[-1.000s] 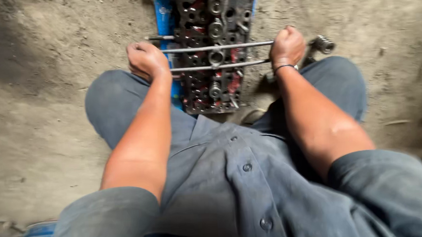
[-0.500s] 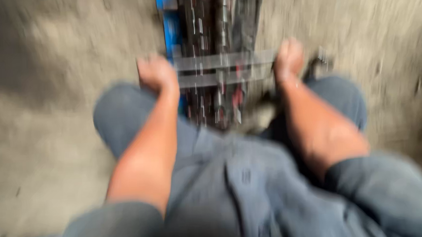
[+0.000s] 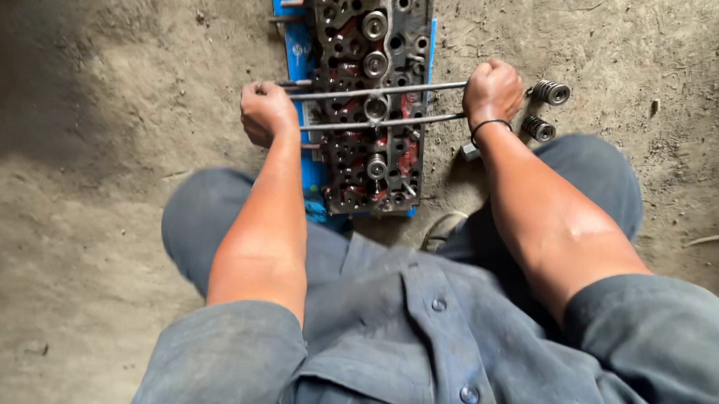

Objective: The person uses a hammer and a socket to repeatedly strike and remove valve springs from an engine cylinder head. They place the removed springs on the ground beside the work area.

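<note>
Head view looks straight down on both arms, stretched forward and nearly straight from rolled grey sleeves, forearms bare. Left hand [image 3: 267, 112] is a closed fist gripping the left ends of two thin parallel steel rods [image 3: 379, 107]; right hand [image 3: 492, 90], also fisted tight and with a dark band at the wrist, grips the right ends. Both rods lie crosswise over a long, grimy grey-and-red metal cylinder head [image 3: 373, 85], one above and one below a round valve spring retainer [image 3: 376, 108] near its middle. This cylinder head rests on a blue sheet [image 3: 293, 44] on the dusty dirt floor [image 3: 93, 202], just ahead of the person's knees, its top face rowed with springs and ports. Two loose coiled metal valve springs [image 3: 545, 109] lie on the floor just beside the right hand.
</note>
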